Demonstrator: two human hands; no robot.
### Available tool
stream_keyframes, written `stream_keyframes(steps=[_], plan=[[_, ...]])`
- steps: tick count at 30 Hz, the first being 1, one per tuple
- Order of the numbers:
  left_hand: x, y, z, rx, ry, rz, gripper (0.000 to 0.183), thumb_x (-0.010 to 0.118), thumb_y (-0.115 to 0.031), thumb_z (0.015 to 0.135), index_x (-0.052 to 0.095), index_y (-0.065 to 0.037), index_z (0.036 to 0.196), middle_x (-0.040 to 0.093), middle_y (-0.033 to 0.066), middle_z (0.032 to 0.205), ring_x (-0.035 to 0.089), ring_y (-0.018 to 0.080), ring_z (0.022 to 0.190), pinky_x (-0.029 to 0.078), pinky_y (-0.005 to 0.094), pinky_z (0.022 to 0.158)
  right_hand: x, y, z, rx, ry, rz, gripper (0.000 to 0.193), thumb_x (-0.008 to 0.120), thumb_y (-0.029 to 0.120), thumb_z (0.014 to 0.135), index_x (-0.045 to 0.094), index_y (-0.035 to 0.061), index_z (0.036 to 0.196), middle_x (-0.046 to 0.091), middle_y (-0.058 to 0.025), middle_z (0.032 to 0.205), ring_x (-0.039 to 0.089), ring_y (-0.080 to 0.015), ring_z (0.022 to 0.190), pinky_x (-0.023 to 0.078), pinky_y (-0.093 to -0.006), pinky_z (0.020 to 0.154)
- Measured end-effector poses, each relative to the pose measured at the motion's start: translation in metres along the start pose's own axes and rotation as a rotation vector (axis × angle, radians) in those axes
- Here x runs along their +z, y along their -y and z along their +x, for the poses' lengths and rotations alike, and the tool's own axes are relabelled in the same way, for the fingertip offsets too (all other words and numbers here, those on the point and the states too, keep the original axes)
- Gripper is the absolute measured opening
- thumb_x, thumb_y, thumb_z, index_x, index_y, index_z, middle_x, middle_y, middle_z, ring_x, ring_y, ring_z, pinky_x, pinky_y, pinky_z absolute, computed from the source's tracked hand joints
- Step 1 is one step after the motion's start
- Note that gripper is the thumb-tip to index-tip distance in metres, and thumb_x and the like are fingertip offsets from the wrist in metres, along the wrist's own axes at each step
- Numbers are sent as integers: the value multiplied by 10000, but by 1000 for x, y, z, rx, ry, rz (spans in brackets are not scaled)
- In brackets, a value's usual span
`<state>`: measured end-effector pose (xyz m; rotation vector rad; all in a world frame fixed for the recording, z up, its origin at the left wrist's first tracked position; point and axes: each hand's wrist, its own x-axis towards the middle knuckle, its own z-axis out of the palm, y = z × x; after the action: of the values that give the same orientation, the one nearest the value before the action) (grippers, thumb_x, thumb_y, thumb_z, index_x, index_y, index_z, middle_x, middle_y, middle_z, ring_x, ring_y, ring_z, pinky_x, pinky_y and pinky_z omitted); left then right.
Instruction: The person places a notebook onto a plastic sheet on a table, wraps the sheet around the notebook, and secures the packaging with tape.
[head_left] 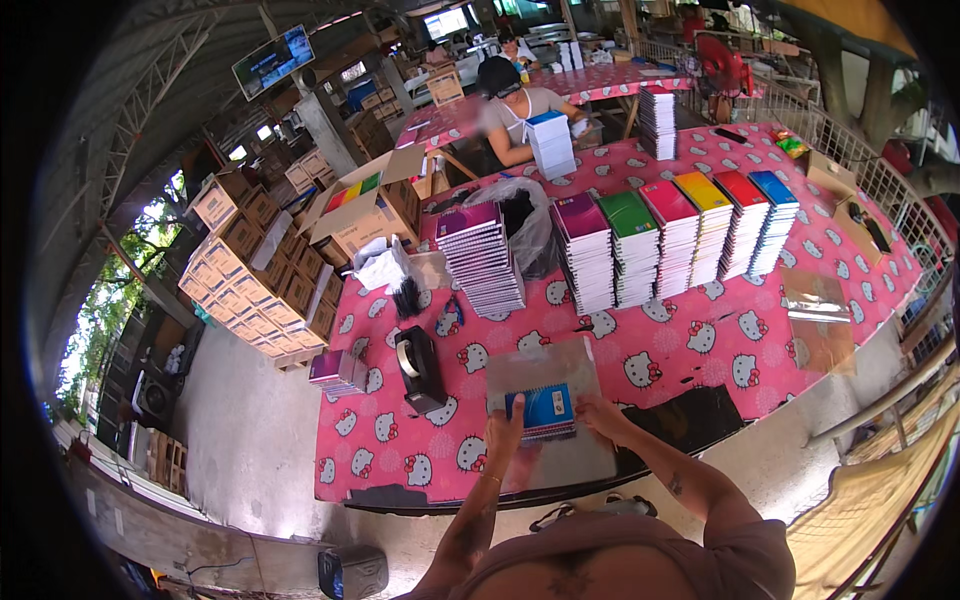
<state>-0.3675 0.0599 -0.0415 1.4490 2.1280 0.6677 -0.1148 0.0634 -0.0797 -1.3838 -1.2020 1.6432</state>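
Note:
A small stack of spiral notebooks with a blue cover on top [541, 408] lies at the table's near edge. My left hand [504, 428] grips its left side, thumb over the blue cover. Under the stack is a greyish, see-through sheet [545, 362] that looks like plastic. My right hand [604, 420] is closed just right of the stack, over the sheet's right edge; what its fingers pinch is too small to make out. Left of my hands stand a black tape dispenser [420, 370] and a short stack of purple notebooks [338, 370].
Tall notebook stacks, among them a purple one [480, 255] and a green one [630, 245], line the pink table [640, 330]. An open carton [375, 215] and piled boxes [255, 280] stand left. A co-worker [520, 110] sits across. Clear film [818, 310] lies right.

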Motion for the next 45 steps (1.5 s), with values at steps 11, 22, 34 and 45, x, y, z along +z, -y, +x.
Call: stream_keyframes(steps=[11,22,34,45], plan=[[-35,88,-89,838,258,-4,262,784,-206,833,655,-82,1024,681,93,881,651,288,799,527,396,710,-7,-13,-73,-616,331,-863,195,613,244,917,639,109,1055,681,-110,963,665,-333,899,515,-458,783],[-78,36,-50,982,150,47,50,665,-37,854,686,-43,900,682,127,780,668,300,715,546,381,664,-2,31,-82,-788,-31,-986,205,615,282,912,642,124,1039,673,-97,966,668,-335,913,504,-471,785],[-60,-10,57,608,128,53,166,656,-153,899,704,-23,990,709,179,959,699,312,819,546,361,734,82,19,-61,-945,-201,-1212,540,685,305,843,562,46,1301,524,-131,1325,499,-292,1238,410,-483,1003],[22,-49,136,938,273,356,115,646,-155,821,682,-65,883,659,162,891,643,380,857,508,490,802,89,15,-61,-979,-286,-1209,553,708,241,785,577,56,1289,540,-106,1294,511,-284,1206,409,-471,1004]])
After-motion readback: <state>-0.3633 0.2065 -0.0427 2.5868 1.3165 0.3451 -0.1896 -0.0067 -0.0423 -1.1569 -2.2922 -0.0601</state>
